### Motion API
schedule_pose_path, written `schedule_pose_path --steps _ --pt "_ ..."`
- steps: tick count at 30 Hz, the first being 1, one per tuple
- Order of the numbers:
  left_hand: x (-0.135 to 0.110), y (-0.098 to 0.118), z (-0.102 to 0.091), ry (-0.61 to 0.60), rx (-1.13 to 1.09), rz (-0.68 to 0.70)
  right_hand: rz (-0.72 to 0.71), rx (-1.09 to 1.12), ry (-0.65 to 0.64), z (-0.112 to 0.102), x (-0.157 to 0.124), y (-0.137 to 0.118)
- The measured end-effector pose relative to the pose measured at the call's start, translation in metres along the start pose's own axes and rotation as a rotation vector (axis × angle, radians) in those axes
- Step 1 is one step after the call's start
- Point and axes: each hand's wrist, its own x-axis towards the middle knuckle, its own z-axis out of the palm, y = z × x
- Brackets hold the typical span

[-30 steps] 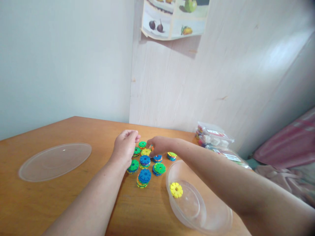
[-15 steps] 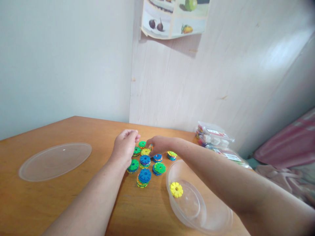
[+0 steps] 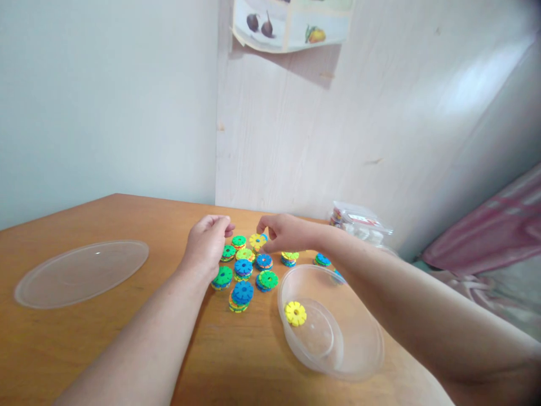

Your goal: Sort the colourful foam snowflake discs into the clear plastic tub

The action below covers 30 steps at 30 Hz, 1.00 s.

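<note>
Several small stacks of coloured gear-shaped plastic discs (image 3: 243, 282) lie on a wooden table (image 3: 84, 338). My right hand (image 3: 284, 232) pinches a yellow disc (image 3: 257, 241) and holds it just above the stacks. Left of the pile, my left hand (image 3: 207, 245) rests with its fingers curled in; nothing shows in them. A clear plastic bowl (image 3: 359, 344) stands to the right of the pile with one yellow disc (image 3: 295, 313) inside it.
A clear round lid (image 3: 80, 273) lies on the table at the left. Clear packages (image 3: 359, 221) stand at the table's back right by the wall. A fruit poster (image 3: 291, 22) hangs on the wall. Pink fabric (image 3: 490, 237) lies at the right.
My right hand has lifted a yellow disc off the pile. The view has tipped slightly, so everything sits a little higher and more to the left. The left hand has hardly moved.
</note>
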Motion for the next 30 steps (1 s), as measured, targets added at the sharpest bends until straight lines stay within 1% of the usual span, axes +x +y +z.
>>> schedule_pose_path --steps 2,5,7,10,14,17,20,25,30 --pt "0.001 -0.001 0.0 -0.012 0.005 0.004 -0.001 0.013 -0.022 -0.012 -0.028 -0.005" --pt "0.002 -0.004 0.001 -0.027 -0.002 0.01 0.02 0.029 -0.123 -0.02 -0.07 -0.008" --pt "0.003 -0.005 0.002 -0.038 -0.008 0.012 0.042 0.027 -0.201 -0.016 -0.092 -0.008" --pt "0.003 -0.005 0.003 -0.048 -0.007 0.027 0.087 -0.032 -0.268 0.001 -0.11 -0.004" --pt "0.002 -0.003 0.003 -0.049 0.001 0.042 0.098 -0.137 -0.269 0.031 -0.114 0.002" --pt "0.001 -0.002 0.003 -0.046 0.007 0.046 0.094 -0.163 -0.244 0.044 -0.112 0.003" --pt "0.001 -0.002 0.003 -0.046 0.014 0.048 0.112 -0.179 -0.213 0.046 -0.111 0.002" --pt "0.003 -0.004 0.002 -0.051 0.015 0.065 0.215 -0.242 -0.249 0.045 -0.11 -0.001" --pt "0.001 -0.002 0.003 -0.045 0.016 0.051 0.181 -0.232 -0.214 0.048 -0.111 -0.002"
